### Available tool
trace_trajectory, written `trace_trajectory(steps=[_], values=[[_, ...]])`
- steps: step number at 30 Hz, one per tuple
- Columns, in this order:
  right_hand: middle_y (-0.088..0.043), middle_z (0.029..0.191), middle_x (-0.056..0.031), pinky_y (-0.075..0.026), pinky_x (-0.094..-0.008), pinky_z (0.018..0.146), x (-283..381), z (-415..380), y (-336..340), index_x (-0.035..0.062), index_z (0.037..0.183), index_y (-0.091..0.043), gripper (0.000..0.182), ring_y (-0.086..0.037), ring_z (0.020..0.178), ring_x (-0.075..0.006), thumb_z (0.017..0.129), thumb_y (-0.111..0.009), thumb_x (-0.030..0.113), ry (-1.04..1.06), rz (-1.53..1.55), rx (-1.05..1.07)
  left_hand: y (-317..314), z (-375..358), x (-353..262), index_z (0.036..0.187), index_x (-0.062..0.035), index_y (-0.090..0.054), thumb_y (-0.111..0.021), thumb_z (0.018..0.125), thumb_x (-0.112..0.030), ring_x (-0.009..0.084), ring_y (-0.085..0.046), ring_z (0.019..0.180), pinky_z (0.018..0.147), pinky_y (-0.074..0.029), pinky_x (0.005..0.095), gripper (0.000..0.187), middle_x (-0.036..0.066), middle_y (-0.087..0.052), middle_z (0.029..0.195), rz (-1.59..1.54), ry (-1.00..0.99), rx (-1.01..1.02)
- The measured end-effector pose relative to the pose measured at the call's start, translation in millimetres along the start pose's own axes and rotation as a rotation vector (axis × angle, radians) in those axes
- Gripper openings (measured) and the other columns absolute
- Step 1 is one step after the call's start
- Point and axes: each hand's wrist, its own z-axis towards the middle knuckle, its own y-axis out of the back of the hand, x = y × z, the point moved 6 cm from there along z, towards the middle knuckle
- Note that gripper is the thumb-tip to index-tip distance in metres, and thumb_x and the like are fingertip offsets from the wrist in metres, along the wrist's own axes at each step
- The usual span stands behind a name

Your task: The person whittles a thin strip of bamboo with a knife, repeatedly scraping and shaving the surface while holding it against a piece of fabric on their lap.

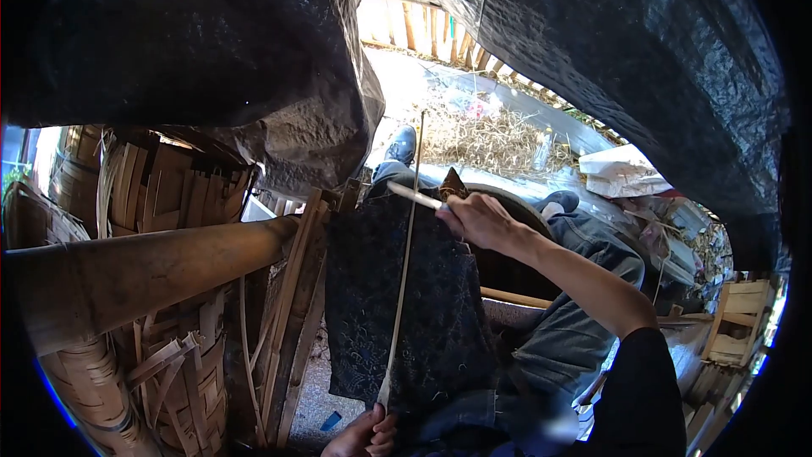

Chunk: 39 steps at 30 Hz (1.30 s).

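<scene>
My left hand [364, 434], at the bottom of the view, is closed around the near end of a long thin bamboo strip [403, 275]. The strip runs away from me over a dark patterned cloth [368, 313] that covers part of my lap. My right hand [484, 220] is closed on a knife, whose pale blade [416, 196] lies across the strip at its upper part. The fingers hide the knife's handle. Just behind this hand, a brown pointed piece [452, 181] sticks up; I cannot make out what it belongs to.
A thick bamboo pole [152, 275] extends from the left, above woven bamboo baskets [93, 385]. Dark plastic sheeting [584, 25] hangs overhead. Shavings [482, 135] lie on the ground beyond my shoe [401, 145]. A small wooden stool [737, 322] is at the right.
</scene>
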Motion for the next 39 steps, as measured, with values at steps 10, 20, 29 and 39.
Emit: trace_trajectory(steps=[10,20,29,39], values=[[-0.045,0.051,-0.0082,-0.039,-0.0329,0.039,-148.2,79.4,13.4,0.0011,0.081,-0.053,0.049,-0.041,0.036,-0.0170,0.102,-0.028,0.038,-0.427,-0.161,0.008,25.0,-15.1,19.7,0.070,-0.0173,-0.042,-0.042,0.094,-0.050,0.0080,-0.032,0.045,0.039,-0.025,0.0223,0.041,-0.004,-0.035,0.056,0.117,-0.020,0.090],[-0.045,0.056,-0.0014,-0.037,-0.0323,0.035,4.6,-38.5,32.5,0.0030,0.086,-0.046,0.041,-0.043,0.041,-0.0116,0.100,-0.031,0.038,-0.294,0.286,0.025,-4.9,2.4,-14.9,0.074,-0.0157,-0.045,-0.047,0.095,-0.043,0.0082,-0.035,0.047,0.041,-0.027,0.0235,0.035,-0.004,-0.038,0.058,0.364,-0.232,-0.018],[-0.048,0.052,-0.0009,-0.042,-0.0259,0.031,91.0,-107.9,-11.0,0.0077,0.082,-0.046,0.036,-0.049,0.036,-0.0114,0.089,-0.058,0.041,0.295,-0.342,-0.079,-3.6,20.1,-8.6,0.080,-0.0103,-0.049,-0.039,0.098,-0.044,0.0056,-0.037,0.050,0.045,-0.029,0.0212,0.039,-0.004,-0.042,0.060,0.609,-0.376,-0.064],[-0.058,0.058,-0.0182,-0.047,-0.0438,0.045,-103.0,39.6,66.7,-0.0064,0.092,-0.051,0.042,-0.060,0.051,-0.0325,0.099,-0.038,0.032,-0.390,-0.083,-0.351,-17.1,6.8,-10.2,0.082,-0.0101,-0.051,-0.039,0.098,-0.045,0.0049,-0.039,0.049,0.045,-0.030,0.0196,0.041,-0.004,-0.043,0.058,0.690,-0.392,-0.184]])
